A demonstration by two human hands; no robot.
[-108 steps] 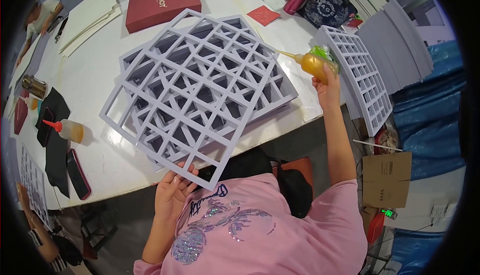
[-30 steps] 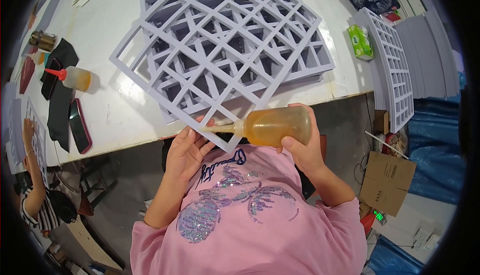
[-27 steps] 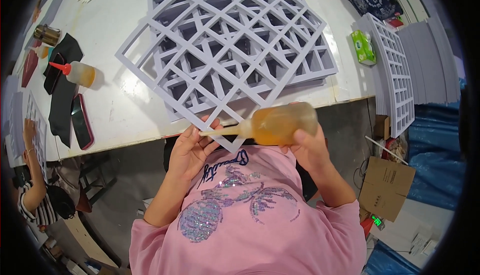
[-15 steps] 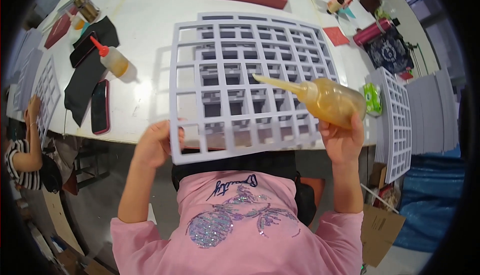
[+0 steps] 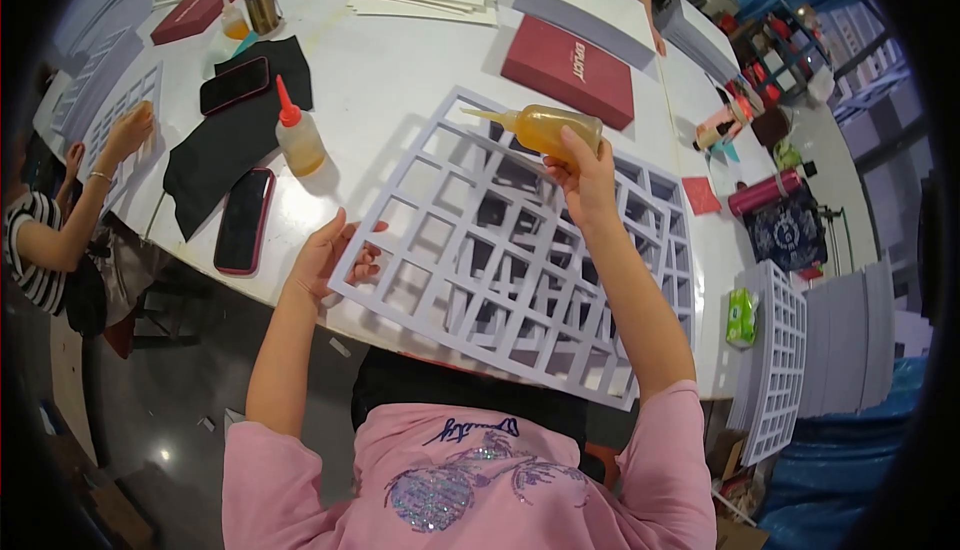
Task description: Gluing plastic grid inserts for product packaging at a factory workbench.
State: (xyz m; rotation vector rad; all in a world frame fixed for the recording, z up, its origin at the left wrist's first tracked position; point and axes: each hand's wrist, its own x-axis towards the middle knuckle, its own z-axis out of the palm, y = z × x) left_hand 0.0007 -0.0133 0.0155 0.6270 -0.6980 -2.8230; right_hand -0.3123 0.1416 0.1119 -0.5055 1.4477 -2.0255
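My left hand (image 5: 340,255) holds the left corner of a white lattice grid (image 5: 438,235), with its fingers round the edge and through an opening. The grid lies turned at an angle over more white grids (image 5: 655,240) on the table. In my right hand (image 5: 585,178) is a clear squeeze bottle (image 5: 552,134) of amber liquid, lying nearly level with its long nozzle pointing left. The nozzle tip is over the grid's far corner; whether it touches cannot be seen.
Left on the white table (image 5: 375,80) are a red-capped bottle (image 5: 300,145), two phones (image 5: 244,220) and black cloth (image 5: 205,165). Red boxes (image 5: 570,70) lie beyond. Stacked grids (image 5: 780,360) and a green packet (image 5: 741,318) are at right. Another person's hand (image 5: 130,130) works far left.
The grid has turned clockwise at an angle to the table edge. My right hand has carried the bottle left and away from me, to the grid's far corner. The view has shifted too.
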